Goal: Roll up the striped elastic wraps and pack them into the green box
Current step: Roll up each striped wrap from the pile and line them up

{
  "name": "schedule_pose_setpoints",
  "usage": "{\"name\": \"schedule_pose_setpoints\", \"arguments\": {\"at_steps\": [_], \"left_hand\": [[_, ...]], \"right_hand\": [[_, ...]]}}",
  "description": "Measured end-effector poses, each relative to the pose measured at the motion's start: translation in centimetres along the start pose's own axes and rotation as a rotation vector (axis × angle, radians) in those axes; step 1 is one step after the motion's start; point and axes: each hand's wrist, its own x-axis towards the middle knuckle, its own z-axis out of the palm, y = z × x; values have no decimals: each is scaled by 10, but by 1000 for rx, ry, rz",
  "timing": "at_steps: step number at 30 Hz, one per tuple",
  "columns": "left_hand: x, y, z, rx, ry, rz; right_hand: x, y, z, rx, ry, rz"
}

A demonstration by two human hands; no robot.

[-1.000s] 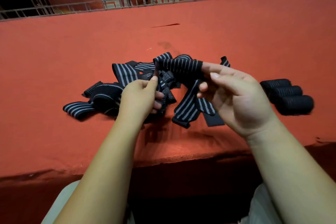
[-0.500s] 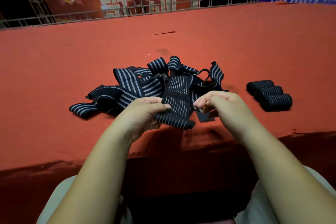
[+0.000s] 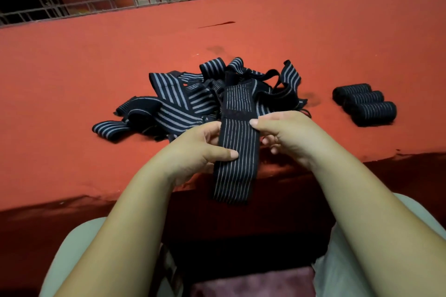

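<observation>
Black grey-striped elastic wrap [image 3: 235, 149] — pinched at its edges by left hand [image 3: 198, 152] and right hand [image 3: 287, 135], free end hanging over the red table edge [image 3: 96, 190] — best rolled tight and square from that end.

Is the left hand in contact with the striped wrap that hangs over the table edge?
Touching. Head view: the left hand holds the striped wrap, thumb pressed across its face.
</observation>
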Motion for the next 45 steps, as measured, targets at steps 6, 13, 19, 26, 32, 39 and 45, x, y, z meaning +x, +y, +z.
{"name": "schedule_pose_setpoints", "arguments": {"at_steps": [6,13,19,26,32,39,45], "left_hand": [[3,-6,-3,124,1,-51],[8,-6,4,8,84,-8],[19,-8,7,-160,184,61],[19,-10,11,6,67,-3],[16,-9,16,97,-70,-69],[31,-5,27,225,449,74],[32,12,37,187,489,112]], "right_hand": [[9,0,-1,155,120,-50],[-3,1,-8,29,-39,-52],[-21,-8,-15,-183,-347,-53],[-7,-4,-23,-83,-222,120],[7,10,-17,-111,88,14],[-3,1,-11,-398,127,-231],[-27,6,12,-666,1,-499]]}}
